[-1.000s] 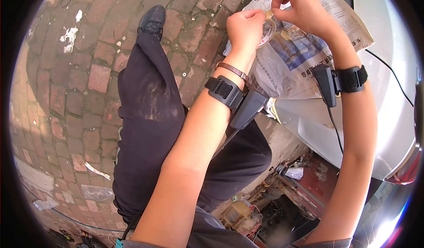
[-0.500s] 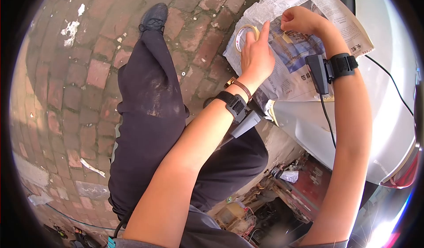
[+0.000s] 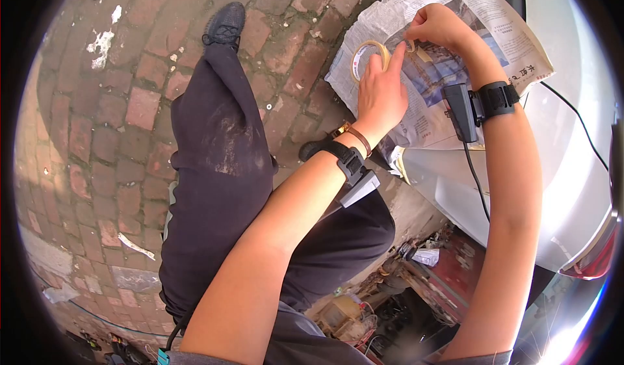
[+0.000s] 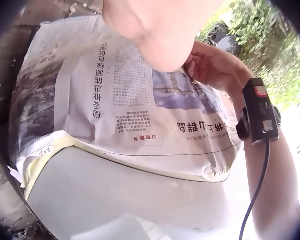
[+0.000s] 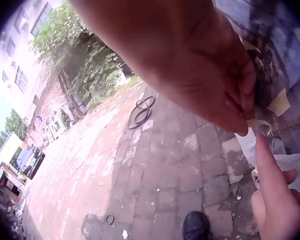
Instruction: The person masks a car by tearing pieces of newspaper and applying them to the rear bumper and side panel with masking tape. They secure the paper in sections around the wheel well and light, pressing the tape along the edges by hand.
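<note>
From the head camera I saw the left hand [image 3: 380, 92] raised in front of the newspaper [image 3: 504, 37]. Its lower fingers were curled round the tape roll [image 3: 364, 56] while the index finger stood straight up. The right hand [image 3: 442, 30] was just above and beside it, thumb and fingers pinching the strip of tape [image 3: 411, 45] that ran from the roll. The left fingertip was just beside that strip. The newspaper lay over the silver car panel [image 3: 572, 144], and below were dark trousers [image 3: 221, 157], a shoe [image 3: 224, 24] and brick paving [image 3: 117, 118].

The left wrist camera showed only the heel of the left hand at the top, so I could not read its fingers there. Under it, a band of masking tape [image 4: 42, 157] fixed the newspaper's lower edge to the pale panel, and the right hand was closed against the paper.

In the right wrist view the right fingertips nipped the pale strip. The left index finger pointed up just beneath it, above the paving.
</note>
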